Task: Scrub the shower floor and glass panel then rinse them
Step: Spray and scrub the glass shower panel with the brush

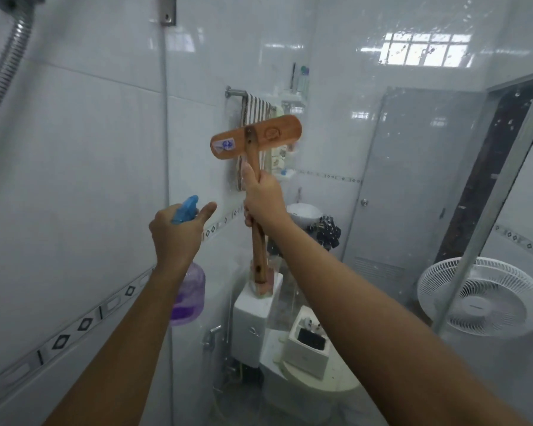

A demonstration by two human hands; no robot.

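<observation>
On my feed the L hand (176, 233) is wrapped round the neck of a spray bottle (189, 298). Blue trigger head up top, purple liquid in the clear body hanging below the wrist. Thumb sticks out fwd, other fingers curled round the bottle. R hand (263, 199) grips the wooden handle of a scrub brush (256, 138) approx mid-shaft, fingers closed tight round it. Brush is held upright, flat wooden head at the top, tilted w/ its right end a bit higher. Back of the head faces me, w/ a small blue-white sticker (226, 146) on the left half. Head is up at the glass panel (366, 149), but I can't tell from here if the bristles touch it. Panel stands straight ahead, wet, w/ droplets and streaks esp upper right. Through the glass I see a striped towel (254, 109) on a rail (236, 93), a toilet cistern (253, 318) below the brush handle, a white fan (480, 298) lower right and a grey door (413, 179) behind. Ribbed shower hose (8, 63) runs down top left
</observation>
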